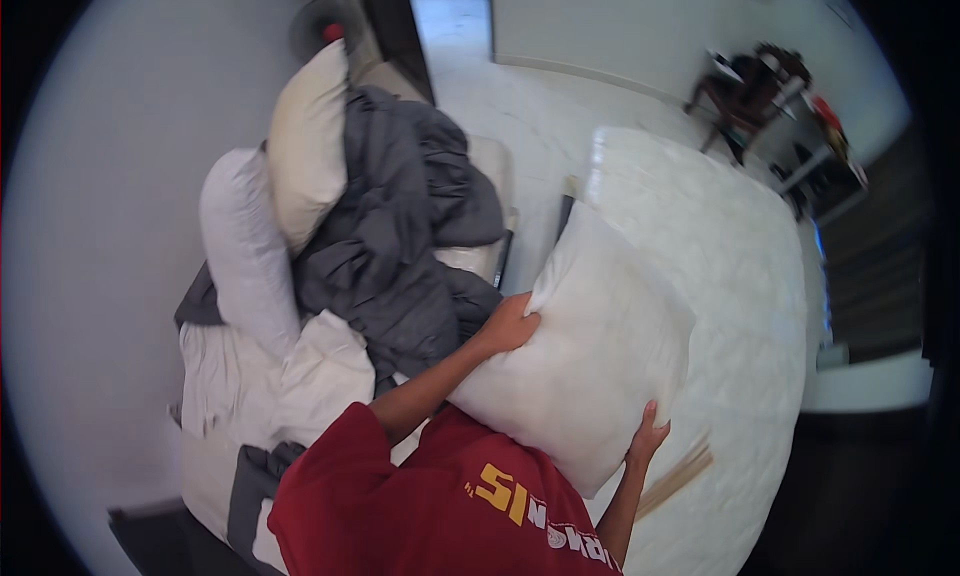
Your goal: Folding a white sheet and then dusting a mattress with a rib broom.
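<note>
so, at the far left of the frame runs a plain pale wall. beside it, left of centre, a long white bolster-like pillow slants downward, and a cream pillow stands tilted just to its right, the two overlapping in view. below them, at the lower left, rumpled white cloth lies on the bed. at the upper left, behind the cream pillow, is a round fan with a red centre. a dark grey blanket lies heaped in thick folds right of both pillows. a red shirt fills the bottom of the frame, with a bare forearm coming out of its left sleeve.

near the centre, the left hand grips the upper left edge of a white pillow, fingers closed on the fabric. the pillow is held up in front of the shirt, slightly right of centre, and the right hand holds its lower right edge, thumb up. just beside the right forearm are thin wooden strips. a white quilted mattress spreads behind, across the right. at the upper right stands a dark chair.
</note>
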Motion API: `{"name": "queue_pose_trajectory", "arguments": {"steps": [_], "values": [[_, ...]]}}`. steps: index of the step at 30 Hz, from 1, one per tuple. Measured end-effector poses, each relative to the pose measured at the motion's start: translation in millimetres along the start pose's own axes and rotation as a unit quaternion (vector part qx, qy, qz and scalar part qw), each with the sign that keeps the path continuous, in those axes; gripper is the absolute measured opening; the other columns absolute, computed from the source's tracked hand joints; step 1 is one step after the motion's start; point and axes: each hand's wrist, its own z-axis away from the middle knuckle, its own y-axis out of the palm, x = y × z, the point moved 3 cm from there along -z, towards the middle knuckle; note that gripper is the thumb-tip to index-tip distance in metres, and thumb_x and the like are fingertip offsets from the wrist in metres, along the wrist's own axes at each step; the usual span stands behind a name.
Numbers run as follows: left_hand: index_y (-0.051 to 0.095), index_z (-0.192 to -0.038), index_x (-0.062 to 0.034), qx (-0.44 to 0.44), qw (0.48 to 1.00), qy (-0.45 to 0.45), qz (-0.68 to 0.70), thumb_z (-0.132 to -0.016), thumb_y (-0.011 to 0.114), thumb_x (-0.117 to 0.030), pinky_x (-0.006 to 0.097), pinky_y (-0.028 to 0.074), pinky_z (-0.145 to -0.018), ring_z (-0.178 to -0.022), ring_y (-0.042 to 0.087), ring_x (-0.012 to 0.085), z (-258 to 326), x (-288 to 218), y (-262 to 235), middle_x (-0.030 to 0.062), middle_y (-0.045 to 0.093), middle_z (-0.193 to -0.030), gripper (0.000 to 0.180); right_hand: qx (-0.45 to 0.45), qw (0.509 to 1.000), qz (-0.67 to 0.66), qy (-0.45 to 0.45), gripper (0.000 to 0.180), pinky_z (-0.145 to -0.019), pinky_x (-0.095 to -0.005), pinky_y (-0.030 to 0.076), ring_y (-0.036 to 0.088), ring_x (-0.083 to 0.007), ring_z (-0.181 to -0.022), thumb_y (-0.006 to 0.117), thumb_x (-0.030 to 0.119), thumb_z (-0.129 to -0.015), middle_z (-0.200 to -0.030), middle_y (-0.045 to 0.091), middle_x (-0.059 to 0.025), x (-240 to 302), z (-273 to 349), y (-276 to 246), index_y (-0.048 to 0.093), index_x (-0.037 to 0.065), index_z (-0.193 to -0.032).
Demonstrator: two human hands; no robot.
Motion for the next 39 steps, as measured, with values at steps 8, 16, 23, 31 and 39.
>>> {"name": "queue_pose_trajectory", "arguments": {"steps": [8,16,23,31,39], "values": [[0.058,-0.108,0.0033,-0.315,0.947,0.046,-0.046,-0.071,0.050,-0.005,0.034,0.046,-0.082,-0.095,0.064,0.0319,109,-15,-173,0.0222,0.065,-0.099,0.039,0.218,0.962,0.075,-0.147,0.050,-0.090,-0.0366,0.045,0.057,-0.0252,-0.102,0.063,0.025,-0.088,-0.115,0.058,-0.0173,31,-28,187,0.047,-0.008,-0.122],[0.047,-0.127,-0.0024,-0.541,0.764,-0.076,-0.343,-0.081,0.056,-0.011,0.043,0.035,-0.101,-0.120,0.044,0.0361,219,20,-296,0.0205,0.050,-0.127,0.047,0.639,0.697,0.224,-0.236,0.039,-0.079,-0.0381,0.048,0.062,-0.0343,-0.089,0.064,0.028,-0.085,-0.097,0.063,-0.0197,-13,128,368,0.057,0.000,-0.111],[0.013,-0.148,-0.0149,-0.234,0.860,-0.284,-0.355,-0.080,0.064,-0.035,0.076,0.019,-0.093,-0.134,-0.006,0.0550,148,126,-147,0.0341,-0.007,-0.147,0.087,0.631,0.693,0.178,-0.300,0.057,-0.084,-0.0351,0.048,0.056,-0.0294,-0.104,0.064,0.018,-0.084,-0.136,0.039,-0.0185,-30,88,379,0.038,0.005,-0.134],[0.039,-0.133,-0.0015,0.090,0.985,0.054,-0.139,-0.084,0.060,-0.017,0.044,0.025,-0.108,-0.135,0.021,0.0426,56,74,14,0.0308,0.017,-0.145,0.056,0.131,0.935,0.296,-0.148,0.039,-0.078,-0.0369,0.050,0.061,-0.0291,-0.089,0.061,0.013,-0.083,-0.110,0.057,-0.0175,-123,-42,107,0.050,0.003,-0.119],[0.032,-0.137,-0.0058,0.554,0.758,0.199,-0.281,-0.078,0.068,-0.022,0.049,0.031,-0.105,-0.131,0.020,0.0523,30,118,189,0.0382,0.012,-0.142,0.071,-0.425,0.762,0.413,0.258,0.066,-0.093,-0.0546,0.039,0.037,-0.0341,-0.126,0.065,0.017,-0.073,-0.133,0.038,-0.0178,-201,150,-192,0.036,0.008,-0.132]]}}
